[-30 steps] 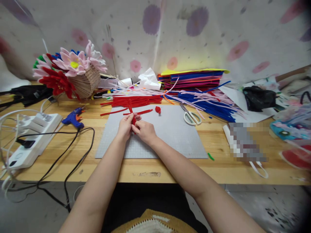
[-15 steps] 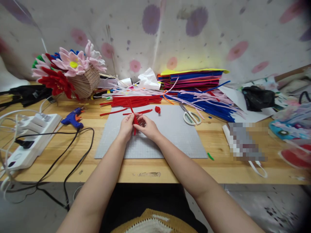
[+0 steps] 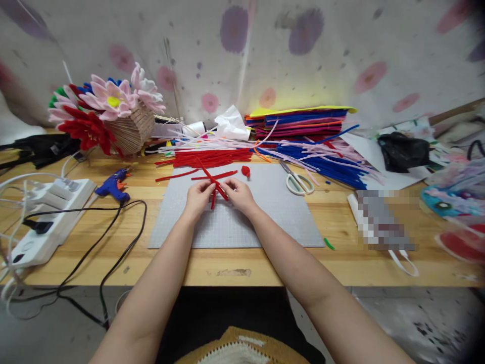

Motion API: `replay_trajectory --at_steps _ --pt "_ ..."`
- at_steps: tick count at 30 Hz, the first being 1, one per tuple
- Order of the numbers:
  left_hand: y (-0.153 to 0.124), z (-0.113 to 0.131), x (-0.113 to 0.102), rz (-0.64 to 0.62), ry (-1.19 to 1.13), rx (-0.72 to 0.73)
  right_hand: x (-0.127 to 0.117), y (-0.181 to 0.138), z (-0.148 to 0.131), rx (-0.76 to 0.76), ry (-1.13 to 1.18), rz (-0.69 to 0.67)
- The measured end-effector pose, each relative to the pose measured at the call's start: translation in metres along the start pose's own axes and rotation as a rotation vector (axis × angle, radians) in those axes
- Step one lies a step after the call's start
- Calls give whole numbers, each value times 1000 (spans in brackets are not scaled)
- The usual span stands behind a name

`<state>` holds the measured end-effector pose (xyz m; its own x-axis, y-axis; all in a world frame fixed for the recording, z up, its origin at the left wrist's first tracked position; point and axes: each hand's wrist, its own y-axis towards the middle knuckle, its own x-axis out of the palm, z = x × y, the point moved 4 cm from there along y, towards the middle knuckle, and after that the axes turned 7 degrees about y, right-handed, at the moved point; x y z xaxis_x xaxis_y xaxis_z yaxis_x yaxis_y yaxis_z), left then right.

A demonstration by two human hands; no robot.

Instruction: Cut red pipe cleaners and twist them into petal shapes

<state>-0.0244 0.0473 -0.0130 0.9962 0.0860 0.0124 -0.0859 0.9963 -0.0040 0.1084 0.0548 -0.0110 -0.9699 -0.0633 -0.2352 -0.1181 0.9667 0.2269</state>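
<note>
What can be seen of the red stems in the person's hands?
The red stems look thin and slightly fuzzy, like pipe cleaners. One length slants from upper left down to the right hand, whose fingertips touch its lower end; another crosses it, pointing down toward the person. The left hand pinches near the crossing. They are over the grey mat; whether they are joined is unclear.

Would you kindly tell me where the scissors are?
In the head view, the scissors lie right of centre, at the upper right edge of the grey mat, right of the rounded red piece.
</note>
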Motion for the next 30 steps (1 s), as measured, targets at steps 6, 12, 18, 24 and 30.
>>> replay_trajectory --at_steps 6,12,18,24,30 --pt "-9 7 9 -161 -56 -108 -6 0 1 3 -15 122" --pt "-8 6 8 -103 -47 -75 -3 -2 1 14 18 101" --pt "-1 0 -1 76 -76 -53 7 -6 -6 -61 16 -59" --pt "-2 -2 1 164 -196 -41 12 -8 -12 -95 -47 -211" --pt "-2 -6 7 210 -288 -46 16 -8 -16 -122 -72 -205"
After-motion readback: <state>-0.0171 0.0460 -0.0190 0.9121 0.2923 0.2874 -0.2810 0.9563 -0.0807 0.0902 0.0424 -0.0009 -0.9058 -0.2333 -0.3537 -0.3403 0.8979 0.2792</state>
